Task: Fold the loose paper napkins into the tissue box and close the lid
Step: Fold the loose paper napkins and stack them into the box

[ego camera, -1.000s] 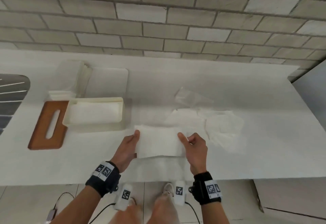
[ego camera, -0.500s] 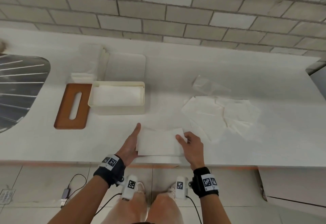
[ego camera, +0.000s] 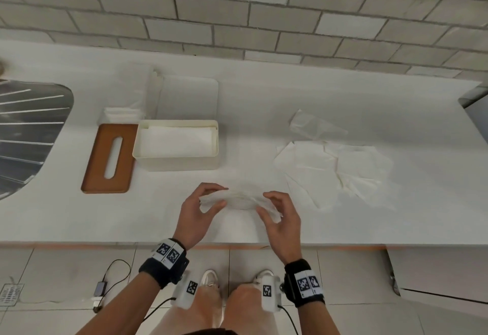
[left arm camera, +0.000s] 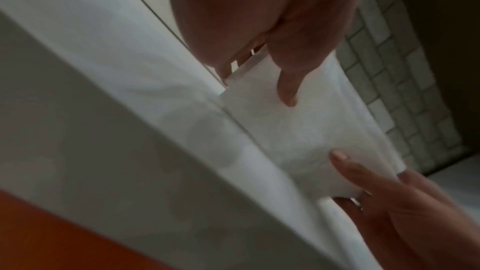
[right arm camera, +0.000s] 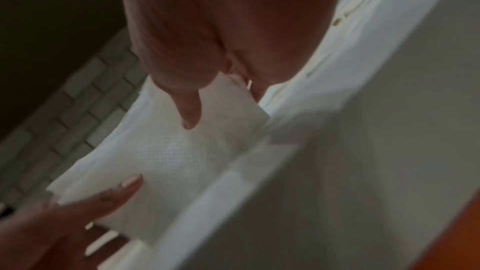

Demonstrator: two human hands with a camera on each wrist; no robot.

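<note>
A folded white napkin [ego camera: 239, 198] is lifted off the counter near its front edge, held at both ends. My left hand [ego camera: 208, 197] pinches its left end between thumb and fingers, and my right hand [ego camera: 266, 204] pinches its right end. The wrist views show the same napkin [left arm camera: 298, 130] [right arm camera: 166, 151] with a thumb on top at each end. The cream tissue box [ego camera: 177, 161] stands open to the back left with white napkins inside. Its brown wooden lid [ego camera: 109, 158], with a slot, lies flat to the left of the box. Several loose napkins [ego camera: 335, 168] lie spread out on the right.
A clear plastic wrapper [ego camera: 314, 123] lies behind the loose napkins. A white flat board [ego camera: 188, 99] and a stack of folded napkins [ego camera: 121, 114] sit behind the box. A metal sink [ego camera: 29, 126] is at the far left. A brick wall [ego camera: 237, 12] backs the counter [ego camera: 79, 218].
The napkin lay flat on the counter under both hands; now both hands have picked it up by its ends. The head view has tilted down and shifted.
</note>
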